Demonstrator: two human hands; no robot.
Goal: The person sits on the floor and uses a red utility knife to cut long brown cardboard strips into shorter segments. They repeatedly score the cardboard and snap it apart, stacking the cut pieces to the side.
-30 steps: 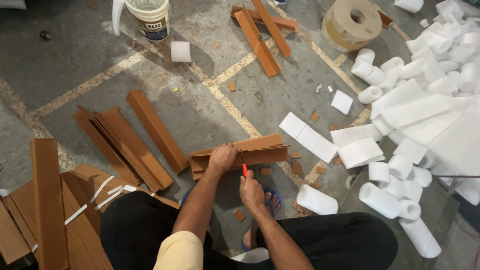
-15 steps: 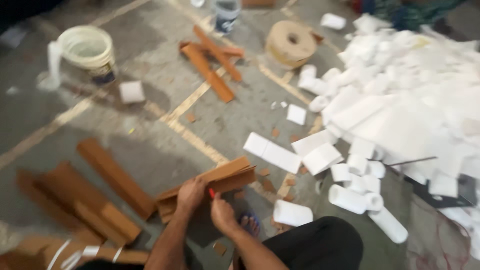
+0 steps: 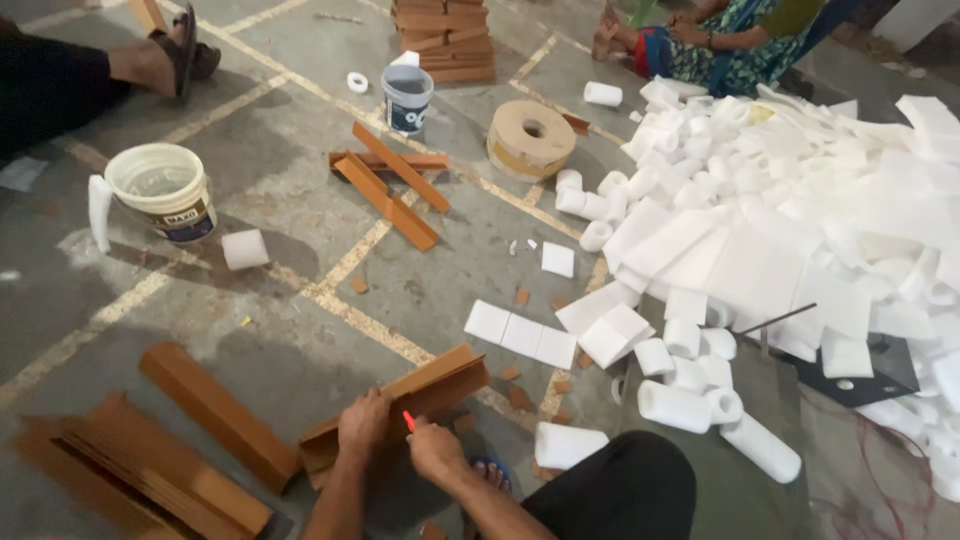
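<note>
Head view looks down on a concrete floor (image 3: pixel 300 130) where the left hand (image 3: pixel 362 428) rests its fingers curled over the top of a long brown cardboard corner piece (image 3: pixel 420 392), pressing it down near its lower end. The right hand (image 3: pixel 436 450) is closed around a small red tool (image 3: pixel 408 421), whose tip touches the same piece just beside the left hand. That piece lies tilted, running from the hands up toward three flat white foam squares (image 3: pixel 520 334).

A white bucket (image 3: pixel 165 190) stands at the left; its inside looks pale and I cannot tell what it holds. A smaller grey-blue bucket (image 3: pixel 407 98) stands farther off, contents hidden. Beside it sits a thick roll of brown tape (image 3: pixel 530 138).

More brown corner pieces (image 3: pixel 200 410) lie to the left of the hands, close by. A large heap of white foam rolls and sheets (image 3: pixel 780 220) crowds the right side. Bare floor lies open between the white bucket and the hands.
</note>
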